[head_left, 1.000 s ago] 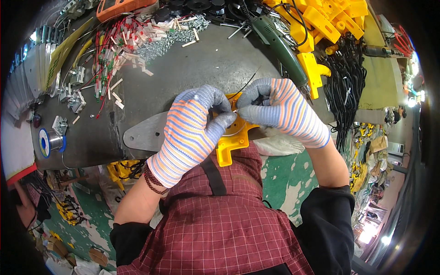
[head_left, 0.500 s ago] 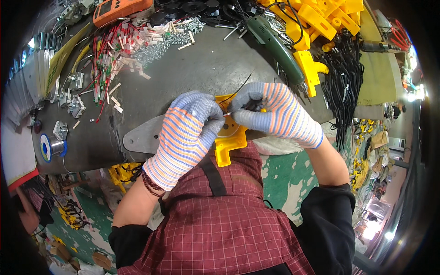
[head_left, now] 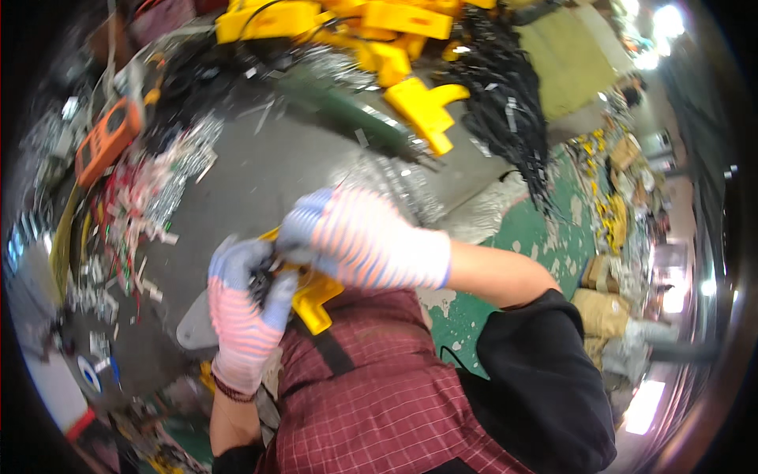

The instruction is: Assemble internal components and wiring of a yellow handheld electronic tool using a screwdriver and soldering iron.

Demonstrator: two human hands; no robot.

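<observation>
A yellow plastic housing (head_left: 317,314) lies at the table's near edge, partly under both gloved hands. My left hand (head_left: 243,304), in a striped knit glove, is closed, with a small black part (head_left: 261,283) between thumb and fingers. Blur hides that part's exact kind. My right hand (head_left: 359,241), gloved alike, has its fingers curled together over the top of the housing. What its fingertips grip is hidden. A grey metal plate (head_left: 195,328) sticks out beside my left hand.
Farther off lie a green power tool (head_left: 343,110), yellow housings (head_left: 407,20) and black cables (head_left: 505,103). At left are an orange meter (head_left: 109,141), red wires with white connectors (head_left: 130,209) and a solder spool (head_left: 91,373). Green floor (head_left: 533,237) shows at right.
The view has swung to the right. A black part now shows in my left hand, where the fingers met at a thin wire before. My right hand has come farther over the housing.
</observation>
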